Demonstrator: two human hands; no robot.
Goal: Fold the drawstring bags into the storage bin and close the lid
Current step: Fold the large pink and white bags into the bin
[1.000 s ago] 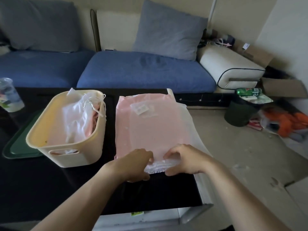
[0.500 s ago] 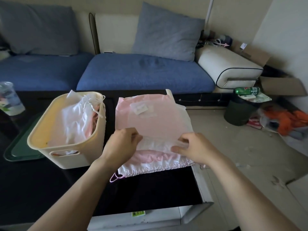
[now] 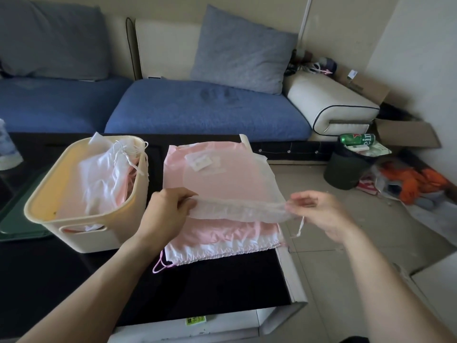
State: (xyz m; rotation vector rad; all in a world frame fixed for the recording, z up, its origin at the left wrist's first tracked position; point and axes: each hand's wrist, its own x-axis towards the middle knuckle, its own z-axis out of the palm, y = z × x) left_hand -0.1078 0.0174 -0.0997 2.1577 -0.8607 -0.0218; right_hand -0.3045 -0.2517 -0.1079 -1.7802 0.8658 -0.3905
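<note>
Currently folding: left hand and right hand pinch the sheer bag's gathered hem beside the storage bin; next, lay hem forward, crease flat.

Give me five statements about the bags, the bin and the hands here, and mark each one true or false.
1. Both hands hold the gathered edge of the white translucent bag. True: the left hand and the right hand pinch its two ends.
2. The cream storage bin is empty. False: it already holds white and pink bags.
3. The bin's lid is on. False: the bin is open on top.
4. A pink drawstring bag lies under the lifted one on the black table. True.
5. The green can stands on the table. False: it lies on top of the dark trash bin on the floor.
</note>
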